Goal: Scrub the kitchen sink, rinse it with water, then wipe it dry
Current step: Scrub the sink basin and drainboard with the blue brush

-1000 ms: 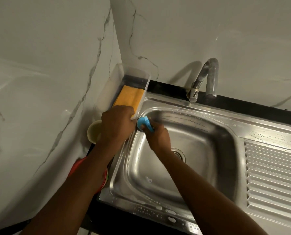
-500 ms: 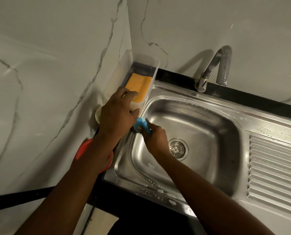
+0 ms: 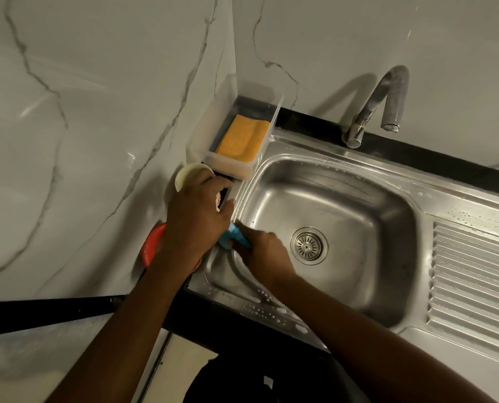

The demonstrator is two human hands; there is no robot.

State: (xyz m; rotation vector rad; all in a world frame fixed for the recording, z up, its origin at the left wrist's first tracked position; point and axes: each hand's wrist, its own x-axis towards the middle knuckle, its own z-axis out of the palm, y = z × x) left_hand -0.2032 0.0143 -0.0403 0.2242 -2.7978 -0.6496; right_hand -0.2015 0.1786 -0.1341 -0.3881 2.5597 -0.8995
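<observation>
Scrubbing: right hand (image 3: 267, 251) grips sponge (image 3: 233, 232) at sink (image 3: 388, 228) left rim, left hand (image 3: 197, 219) holds container (image 3: 188, 173); basin likely next.

Left hand (image 3: 196, 219) fingers curled round container (image 3: 189, 172); right hand (image 3: 267, 253) grips blue scrubber (image 3: 234, 232); forearms converge.

Your right hand (image 3: 267, 254) covers most of the blue scrubber (image 3: 233, 232) at the nine o'clock rim of the sink (image 3: 388, 228). Only a crumpled end shows, and the fingers there are blurred. What your left hand (image 3: 197, 219) curls over is hidden, and its small red-and-white label (image 3: 218, 200) is unreadable. Your left wrist covers much of the red thing (image 3: 152, 245) at eight o'clock. The draining board (image 3: 472, 274) runs off the frame at three o'clock, and both forearms run off at six.
</observation>
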